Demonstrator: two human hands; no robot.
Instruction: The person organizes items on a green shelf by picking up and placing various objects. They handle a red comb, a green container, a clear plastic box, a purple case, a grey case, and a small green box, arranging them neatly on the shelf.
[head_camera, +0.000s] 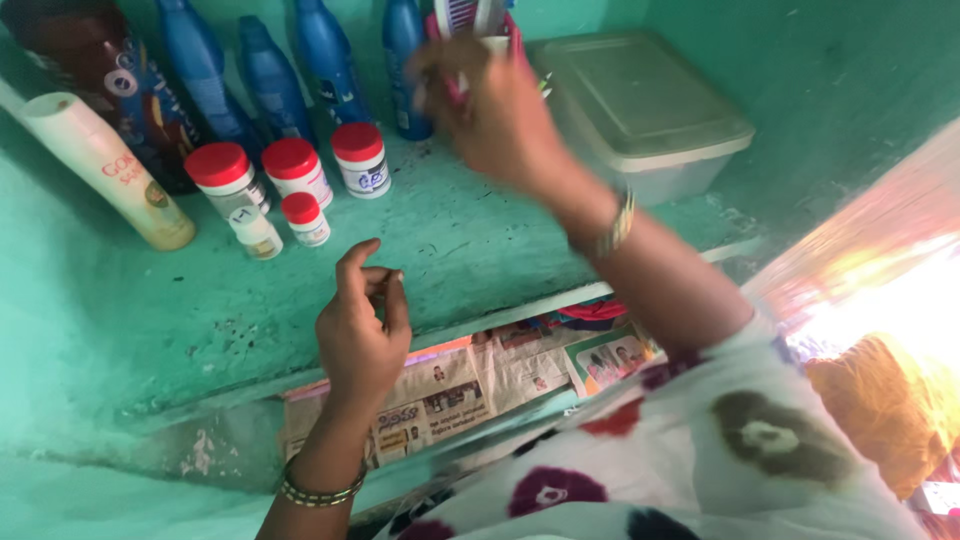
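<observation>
Green shelf (470, 240) carries red-capped jars (292, 170); right hand (495, 115) grips a cup (480, 30) of brushes, left hand (360, 335) hovers loosely curled, empty.

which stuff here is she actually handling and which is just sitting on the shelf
In hand:
- right hand grips a white cup of pink and blue combs
- left hand hovers, holding nothing

Lying about:
- red-capped white jars
- blue plastic bottles
- cream tube
- lidded white plastic box
- newspaper lining

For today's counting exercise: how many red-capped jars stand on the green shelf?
4. Three larger red-capped jars stand in a row before the blue bottles; one small jar stands in front. The raised right hand may hide others.
</observation>
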